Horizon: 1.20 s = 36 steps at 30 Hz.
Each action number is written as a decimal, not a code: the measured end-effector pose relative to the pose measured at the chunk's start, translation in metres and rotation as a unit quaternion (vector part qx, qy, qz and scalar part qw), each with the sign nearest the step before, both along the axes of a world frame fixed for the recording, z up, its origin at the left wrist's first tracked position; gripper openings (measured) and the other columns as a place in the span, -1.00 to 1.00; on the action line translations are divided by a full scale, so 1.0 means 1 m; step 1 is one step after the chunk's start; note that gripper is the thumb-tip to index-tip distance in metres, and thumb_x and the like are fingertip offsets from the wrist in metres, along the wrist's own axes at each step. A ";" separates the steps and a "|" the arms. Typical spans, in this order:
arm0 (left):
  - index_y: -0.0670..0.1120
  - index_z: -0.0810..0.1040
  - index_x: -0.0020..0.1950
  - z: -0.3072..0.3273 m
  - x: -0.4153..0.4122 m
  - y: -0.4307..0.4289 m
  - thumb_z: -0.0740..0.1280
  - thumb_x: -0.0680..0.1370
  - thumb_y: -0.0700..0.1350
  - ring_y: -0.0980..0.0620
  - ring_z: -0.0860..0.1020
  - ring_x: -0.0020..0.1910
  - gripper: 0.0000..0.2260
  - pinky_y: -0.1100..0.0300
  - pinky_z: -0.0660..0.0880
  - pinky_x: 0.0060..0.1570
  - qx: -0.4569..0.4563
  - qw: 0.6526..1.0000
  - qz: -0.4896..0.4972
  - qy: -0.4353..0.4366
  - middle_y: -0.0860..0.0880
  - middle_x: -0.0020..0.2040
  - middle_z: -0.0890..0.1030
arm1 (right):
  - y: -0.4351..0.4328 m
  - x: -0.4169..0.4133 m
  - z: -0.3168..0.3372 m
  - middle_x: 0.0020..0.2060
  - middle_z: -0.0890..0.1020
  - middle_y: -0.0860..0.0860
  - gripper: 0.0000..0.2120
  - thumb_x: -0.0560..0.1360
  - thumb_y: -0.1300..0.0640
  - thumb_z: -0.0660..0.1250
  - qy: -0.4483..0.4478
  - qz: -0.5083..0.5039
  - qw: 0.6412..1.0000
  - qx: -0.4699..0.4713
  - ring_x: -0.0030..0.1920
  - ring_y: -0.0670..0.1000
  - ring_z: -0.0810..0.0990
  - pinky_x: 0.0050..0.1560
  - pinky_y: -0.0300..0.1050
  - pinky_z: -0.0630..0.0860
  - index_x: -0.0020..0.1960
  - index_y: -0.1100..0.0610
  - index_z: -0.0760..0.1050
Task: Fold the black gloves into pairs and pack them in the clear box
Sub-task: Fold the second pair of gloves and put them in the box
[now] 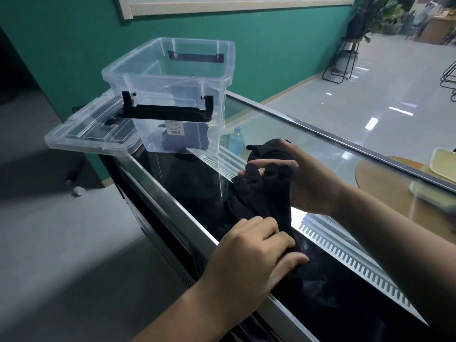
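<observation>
Pinches soft black fabric gloves (261, 193) at the finger ends with the right grip (311, 186) and clamps their other end with the left grip (249, 253), just in front of the clear plastic box (158, 77). Seems partway: dark gloves (195, 138) already inside it, this pair yet to pack.

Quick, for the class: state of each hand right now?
Left hand: closed, gripping the black gloves at the near end.
Right hand: closed, pinching their fingertips.

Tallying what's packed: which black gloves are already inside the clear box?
The dark bundle on the floor of the clear box. The other gloves lie outside on the counter, held by left hand and right hand.
</observation>
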<state>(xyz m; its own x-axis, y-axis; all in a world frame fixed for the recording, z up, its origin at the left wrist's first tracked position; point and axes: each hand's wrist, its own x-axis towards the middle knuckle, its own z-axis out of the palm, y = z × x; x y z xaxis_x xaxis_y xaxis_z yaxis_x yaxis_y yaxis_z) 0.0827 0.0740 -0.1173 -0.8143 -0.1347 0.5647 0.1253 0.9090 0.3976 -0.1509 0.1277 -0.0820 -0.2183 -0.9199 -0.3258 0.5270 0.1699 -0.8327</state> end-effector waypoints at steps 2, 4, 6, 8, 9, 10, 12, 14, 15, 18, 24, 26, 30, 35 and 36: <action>-0.04 0.72 0.08 0.003 -0.002 -0.003 0.37 0.73 0.04 0.04 0.54 -0.15 -0.79 0.07 0.52 -0.07 0.013 1.000 -0.001 0.005 0.06 -0.11 0.61 | 0.001 0.002 0.002 0.49 0.53 0.31 -0.24 0.69 -0.32 0.20 -0.003 0.001 1.000 -0.001 0.57 0.33 0.43 0.64 0.29 0.27 0.56 0.31 0.41; -0.01 0.71 0.16 0.007 -0.003 -0.010 0.40 0.71 0.00 0.03 0.55 -0.06 -0.87 0.07 0.51 -0.03 -0.008 1.000 0.024 0.000 0.07 -0.01 0.60 | 0.001 0.003 0.003 0.48 0.53 0.32 -0.25 0.69 -0.31 0.20 -0.007 -0.002 1.000 -0.001 0.53 0.31 0.48 0.62 0.26 0.31 0.56 0.32 0.41; 0.07 0.66 0.31 0.009 -0.004 -0.019 0.40 0.67 0.11 0.07 0.54 0.13 -0.74 0.14 0.47 0.10 -0.030 0.997 0.060 -0.037 0.13 0.16 0.57 | 0.001 0.005 0.003 0.49 0.52 0.33 -0.24 0.69 -0.30 0.20 -0.008 -0.003 1.000 -0.003 0.53 0.32 0.48 0.61 0.25 0.32 0.56 0.32 0.41; 0.14 0.58 0.45 0.009 -0.003 -0.025 0.31 0.65 0.26 0.13 0.47 0.33 -0.58 0.21 0.37 0.29 -0.025 0.993 0.072 -0.085 0.18 0.33 0.54 | 0.002 0.006 0.004 0.49 0.52 0.33 -0.24 0.68 -0.30 0.20 -0.004 0.000 1.000 -0.006 0.53 0.33 0.48 0.59 0.25 0.36 0.56 0.33 0.40; 0.16 0.54 0.49 0.008 -0.002 -0.026 0.26 0.65 0.31 0.17 0.42 0.42 -0.53 0.24 0.29 0.37 -0.017 0.992 0.070 -0.105 0.21 0.40 0.52 | 0.003 0.007 0.005 0.48 0.53 0.32 -0.24 0.68 -0.30 0.19 -0.004 0.000 1.000 -0.005 0.51 0.33 0.50 0.57 0.24 0.38 0.56 0.32 0.41; 0.17 0.51 0.53 0.008 -0.002 -0.027 0.21 0.65 0.34 0.20 0.36 0.50 -0.50 0.26 0.21 0.44 -0.007 0.990 0.069 -0.125 0.22 0.47 0.49 | 0.004 0.007 0.005 0.47 0.54 0.31 -0.26 0.69 -0.29 0.19 -0.004 0.000 1.000 -0.004 0.49 0.32 0.52 0.56 0.23 0.39 0.56 0.31 0.42; 0.20 0.45 0.60 0.007 -0.001 -0.029 0.13 0.65 0.40 0.24 0.22 0.63 -0.43 0.30 0.05 0.55 0.017 0.985 0.064 -0.161 0.24 0.60 0.41 | 0.004 0.006 0.007 0.41 0.60 0.25 -0.33 0.70 -0.25 0.20 0.011 -0.004 1.000 0.006 0.42 0.30 0.55 0.52 0.19 0.39 0.53 0.27 0.48; 0.22 0.40 0.63 0.007 -0.001 -0.031 0.12 0.65 0.43 0.29 0.09 0.69 -0.40 0.31 -0.08 0.62 0.038 0.980 0.054 -0.187 0.25 0.67 0.32 | 0.005 0.005 0.011 0.33 0.63 0.22 -0.43 0.71 -0.17 0.21 0.048 -0.019 0.998 0.024 0.36 0.27 0.59 0.46 0.14 0.44 0.49 0.24 0.52; 0.22 0.38 0.64 0.008 -0.002 -0.032 0.13 0.66 0.43 0.31 0.04 0.70 -0.40 0.29 -0.12 0.65 0.043 0.978 0.048 -0.196 0.25 0.69 0.28 | 0.005 0.005 0.014 0.33 0.65 0.23 -0.47 0.72 -0.12 0.23 0.068 -0.030 0.997 0.030 0.38 0.27 0.61 0.48 0.14 0.46 0.48 0.25 0.52; 0.24 0.32 0.67 0.011 -0.003 -0.033 0.15 0.67 0.39 0.35 -0.08 0.71 -0.42 0.25 -0.19 0.69 0.053 0.973 0.036 -0.221 0.27 0.73 0.18 | 0.009 0.004 0.020 0.32 0.69 0.22 -0.56 0.69 0.01 0.31 0.153 -0.067 0.986 0.029 0.51 0.36 0.49 0.57 0.29 0.32 0.44 0.28 0.55; 0.26 0.25 0.70 0.014 -0.006 -0.034 0.10 0.68 0.38 0.34 -0.17 0.71 -0.42 0.18 -0.24 0.70 0.036 0.967 0.026 -0.251 0.27 0.75 0.06 | 0.034 0.012 0.022 0.31 0.72 -0.03 -0.57 0.64 0.18 0.43 0.383 -0.086 0.918 0.052 0.33 -0.07 0.68 0.52 0.09 0.50 0.50 0.12 0.53; 0.27 0.22 0.71 0.015 -0.006 -0.035 0.07 0.69 0.38 0.33 -0.19 0.71 -0.42 0.19 -0.28 0.69 0.024 0.965 0.025 -0.258 0.28 0.75 0.03 | 0.044 0.015 0.015 0.29 0.73 -0.08 -0.50 0.60 0.20 0.49 0.459 -0.093 0.881 0.062 0.27 -0.12 0.71 0.42 0.11 0.59 0.52 0.05 0.50; 0.29 0.20 0.71 0.016 -0.007 -0.034 0.06 0.70 0.36 0.29 -0.20 0.72 -0.44 0.20 -0.33 0.67 0.017 0.967 0.016 -0.253 0.28 0.75 0.04 | 0.059 0.017 0.004 0.05 0.79 -0.05 -0.55 0.52 0.18 0.60 0.511 -0.176 0.838 0.073 0.03 -0.07 0.78 0.23 0.15 0.69 0.36 -0.03 0.62; 0.24 0.43 0.60 0.018 -0.006 -0.030 0.14 0.72 0.31 0.26 0.11 0.67 -0.53 0.28 -0.06 0.60 0.004 0.981 0.020 -0.191 0.29 0.65 0.30 | 0.062 0.018 -0.006 -0.11 0.80 -0.05 -0.62 0.52 0.24 0.58 0.500 -0.220 0.835 0.058 -0.16 -0.02 0.76 0.03 0.11 0.71 0.28 0.01 0.63; 0.22 0.51 0.54 0.018 -0.009 -0.029 0.17 0.71 0.30 0.24 0.24 0.59 -0.57 0.27 0.08 0.53 0.004 0.985 0.025 -0.170 0.29 0.55 0.41 | 0.062 0.017 -0.008 -0.13 0.79 -0.08 -0.63 0.53 0.21 0.57 0.522 -0.214 0.823 0.066 -0.17 -0.06 0.74 -0.02 0.05 0.68 0.28 -0.01 0.62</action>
<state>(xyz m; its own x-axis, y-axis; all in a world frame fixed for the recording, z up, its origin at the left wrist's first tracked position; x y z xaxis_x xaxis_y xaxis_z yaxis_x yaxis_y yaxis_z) 0.0741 0.0451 -0.0991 -0.9482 -0.1825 0.2600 -0.0604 0.9072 0.4163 -0.1341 0.1899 -0.0897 -0.7379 -0.6573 0.1529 -0.4279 0.2805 -0.8592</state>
